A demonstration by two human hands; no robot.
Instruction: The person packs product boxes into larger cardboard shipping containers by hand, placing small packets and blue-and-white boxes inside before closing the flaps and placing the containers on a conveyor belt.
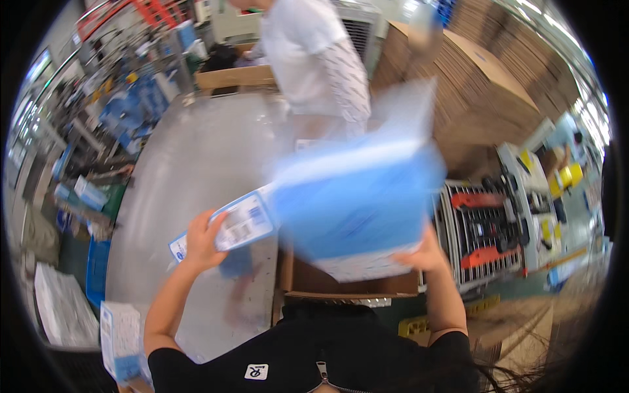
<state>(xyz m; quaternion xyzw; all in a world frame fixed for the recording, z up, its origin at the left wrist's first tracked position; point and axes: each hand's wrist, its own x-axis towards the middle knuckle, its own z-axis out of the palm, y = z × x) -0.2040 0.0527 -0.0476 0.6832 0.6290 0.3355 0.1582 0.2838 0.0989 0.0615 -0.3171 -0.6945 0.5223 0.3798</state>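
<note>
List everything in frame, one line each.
blue pack: one, blue and white, blurred, centre, held up by both hands
small pack: one, blue and white, lower left
open carton: one, brown, below the blue pack
flat cartons: a stack, brown, upper right
roller rack: one, metal with red-orange parts, right
floor: grey, centre left
co-worker: one, white top, top centre
left hand: grips the blue pack's left end
right hand: grips its lower right edge

3 blue packages, 2 hands, 1 open carton.
</note>
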